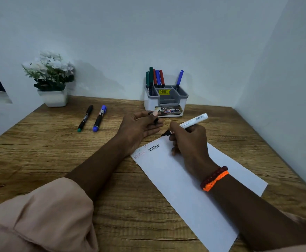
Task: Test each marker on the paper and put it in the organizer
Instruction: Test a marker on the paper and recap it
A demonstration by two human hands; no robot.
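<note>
My right hand point(188, 142) grips an uncapped white marker point(194, 121) with a black tip, held just above the far end of the white paper point(184, 188). Zigzag test marks point(146, 150) in several colours sit at the paper's far left corner. My left hand point(139, 126) pinches a black cap point(155, 120) between thumb and fingers, just left of the marker tip. The white and grey organizer point(166, 100) stands at the back against the wall with several markers point(155, 79) upright in it. Two more markers lie on the desk at left: one green-ended point(85, 118), one blue point(99, 118).
A white pot of white flowers point(52, 79) stands at the back left corner of the wooden desk point(57, 160). Walls close the desk in behind and on the right. A red and orange bracelet point(214, 178) is on my right wrist.
</note>
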